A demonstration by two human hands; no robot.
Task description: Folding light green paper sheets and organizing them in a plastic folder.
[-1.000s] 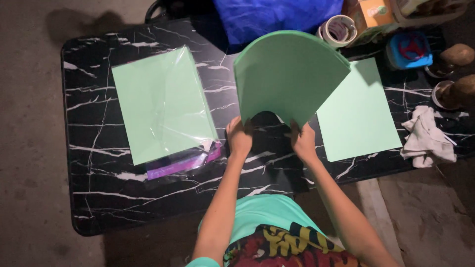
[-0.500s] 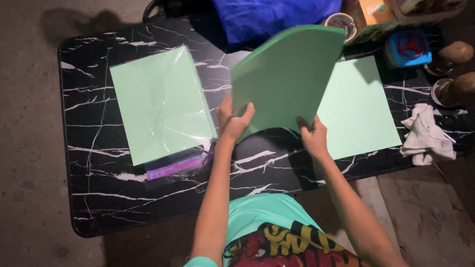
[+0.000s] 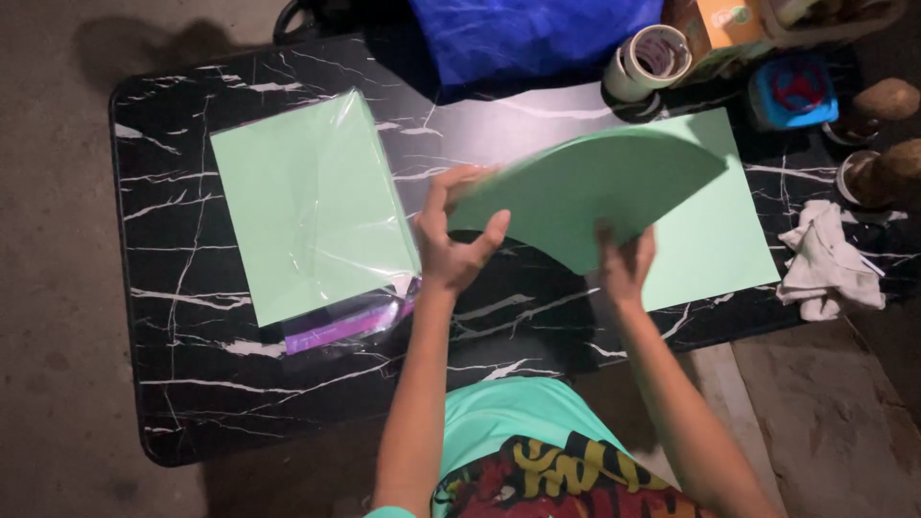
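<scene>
A curved green paper sheet [image 3: 595, 187] hangs above the black marble table [image 3: 192, 384], bent into an arch. My left hand [image 3: 456, 235] grips its left edge, thumb on top. My right hand [image 3: 624, 264] pinches its near edge from below. Both hands hold the sheet over the middle of the table. A second flat green sheet [image 3: 715, 230] lies on the table under and right of the held one. On the left lies a pack of green paper [image 3: 307, 206] in clear plastic wrap with a purple strip at its near end.
A roll of tape [image 3: 648, 62] and a blue bag [image 3: 537, 34] sit at the far edge. A blue round object [image 3: 791, 91], two brown round objects [image 3: 887, 134] and a white crumpled cloth [image 3: 825, 259] are at the right end. Concrete floor surrounds the table.
The held sheet has tipped from nearly upright down toward flat and swung right. My left hand moved from its bottom edge up to its left edge.
</scene>
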